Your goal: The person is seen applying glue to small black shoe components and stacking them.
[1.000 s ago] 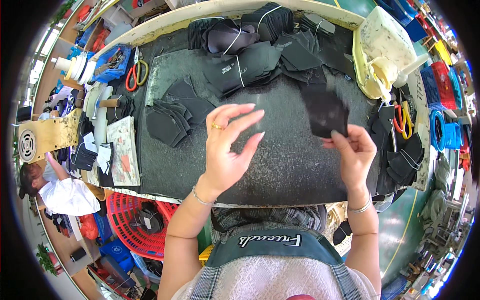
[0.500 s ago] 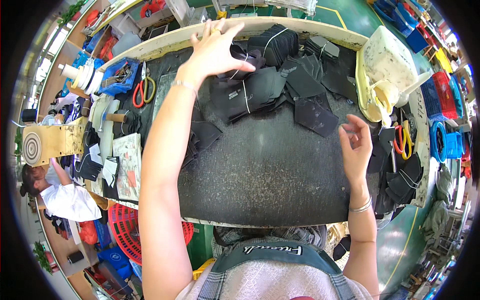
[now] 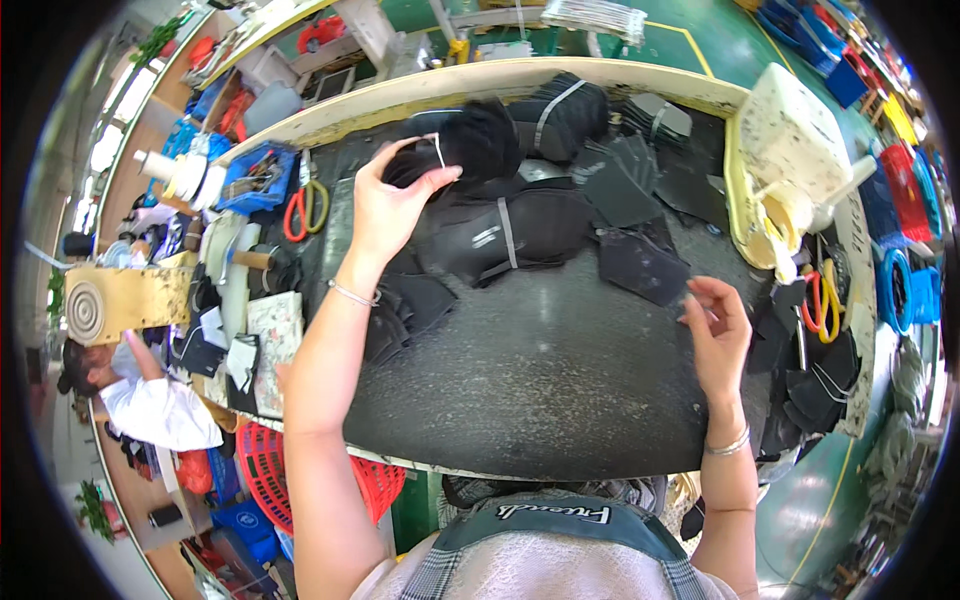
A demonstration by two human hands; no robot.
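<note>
My left hand is closed on a bundle of black cut pieces at the far left of the table, thumb and fingers gripping its near end beside a white tie. The bundle is blurred by motion. Just nearer lies another black bundle with a pale band round its middle. My right hand hovers over the right side of the dark work surface, fingers loosely curled, thumb apart, nothing visible in it. Closest to it lies a loose black piece. More banded bundles stand along the back.
At the back right stands a stained white container on a yellowed tray. Yellow-and-red scissors lie at the right edge, another pair of scissors at the left beside a blue basket. A co-worker sits at the far left.
My left hand was spread over the far bundle; it has closed on it and come a little nearer, shifting the bundle. My right hand stays curled near the same spot.
</note>
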